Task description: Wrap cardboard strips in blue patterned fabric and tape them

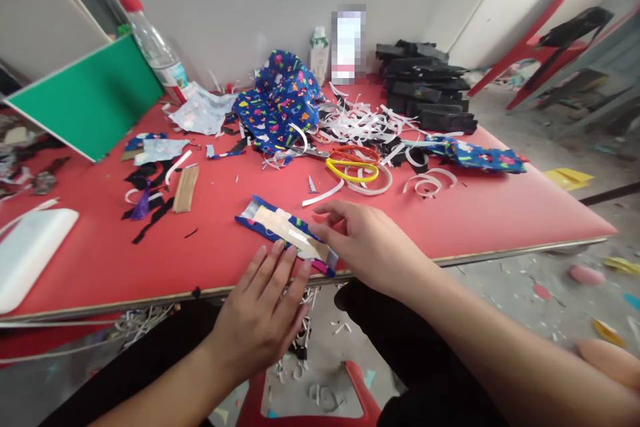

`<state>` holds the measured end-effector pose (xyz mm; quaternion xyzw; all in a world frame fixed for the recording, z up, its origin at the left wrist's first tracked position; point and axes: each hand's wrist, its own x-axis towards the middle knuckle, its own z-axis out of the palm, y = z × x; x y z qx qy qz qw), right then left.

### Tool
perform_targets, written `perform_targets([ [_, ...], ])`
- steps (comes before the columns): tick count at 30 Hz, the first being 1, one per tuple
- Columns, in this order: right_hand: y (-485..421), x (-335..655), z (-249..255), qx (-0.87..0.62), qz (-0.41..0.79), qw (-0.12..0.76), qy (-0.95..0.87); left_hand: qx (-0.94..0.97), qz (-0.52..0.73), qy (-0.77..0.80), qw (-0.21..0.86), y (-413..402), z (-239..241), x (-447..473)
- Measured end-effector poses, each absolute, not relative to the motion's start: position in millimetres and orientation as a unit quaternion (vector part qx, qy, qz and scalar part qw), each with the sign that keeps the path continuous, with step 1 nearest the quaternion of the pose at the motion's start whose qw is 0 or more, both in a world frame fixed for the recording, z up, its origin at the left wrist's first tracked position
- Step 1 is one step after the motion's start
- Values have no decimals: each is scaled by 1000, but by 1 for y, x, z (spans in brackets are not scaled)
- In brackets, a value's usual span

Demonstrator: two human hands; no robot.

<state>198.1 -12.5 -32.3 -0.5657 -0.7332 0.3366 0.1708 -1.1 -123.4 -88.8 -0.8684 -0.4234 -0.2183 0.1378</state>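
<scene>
A narrow strip of blue patterned fabric [265, 220] with a beige card laid on it lies near the front edge of the red table [475, 213]. My left hand [260, 307] rests flat with fingers stretched out, its fingertips touching the strip's near end. My right hand [360, 240] lies over the strip's right end, fingers loosely spread and pressing down on it. Neither hand grips anything.
A heap of blue patterned fabric [280, 103], white paper curls [365, 123], yellow and orange hoops [353, 167] and stacked black pieces [425, 87] sit at the back. A plastic bottle [155, 47], green board [90, 103] and white tray [30, 250] are at the left. Red chairs [545, 33] stand at the right.
</scene>
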Motion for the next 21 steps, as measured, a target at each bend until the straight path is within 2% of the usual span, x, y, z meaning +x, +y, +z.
perform_targets([
  [2, -10, 191, -26, -586, 313, 127, -737, -874, -230, -411, 122, -121, -87, -3],
  [6, -5, 182, -25, -559, 345, 75, -750, -886, -255, -380, 73, -123, -88, -11],
  [8, -4, 181, -29, -534, 395, 112, -739, -877, -297, -376, 36, -125, -88, -16],
  [11, -5, 181, -32, -448, 515, 224, -696, -759, -457, -458, -80, -124, -80, -19],
  [13, -9, 179, -32, -393, 571, 256, -674, -611, -542, -526, -236, -117, -70, -20],
  [15, -16, 174, -33, -366, 598, 253, -667, -527, -513, -526, -427, -107, -59, -18],
  [18, -28, 164, -34, -361, 595, 278, -662, -482, -523, -521, -472, -96, -48, -11],
  [21, -37, 155, -36, -371, 582, 369, -622, -500, -528, -500, -471, -93, -47, -1],
])
